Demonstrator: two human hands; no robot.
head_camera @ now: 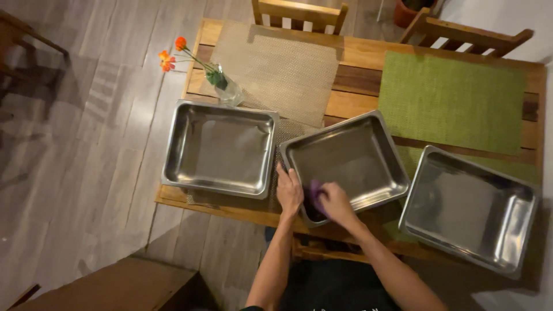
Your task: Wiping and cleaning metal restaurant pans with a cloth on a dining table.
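Nearest the camera, two bare forearms rise from the bottom edge and angle inward toward the middle steel pan (352,156). The left hand (289,190) lies palm-down with its fingers together, hooked over the pan's near-left rim. The right hand (335,203) sits just beside it inside the pan's near corner, fingers curled and pressed down on a purple cloth (315,189) that shows only as a small bunch between the two hands. That middle pan is a deep, rectangular tray of dull, brushed steel with rounded corners, turned askew on the wooden counter (357,55) so that one corner overhangs the near edge. A second steel pan (219,147) lies square to its left, close to it, and a third steel pan (469,207) lies tilted to its right, close beside it. Farther back on the counter lie a beige placemat (276,63) and a green placemat (452,101), and a glass vase (227,87) with orange flowers (171,55) stands at the far left corner.
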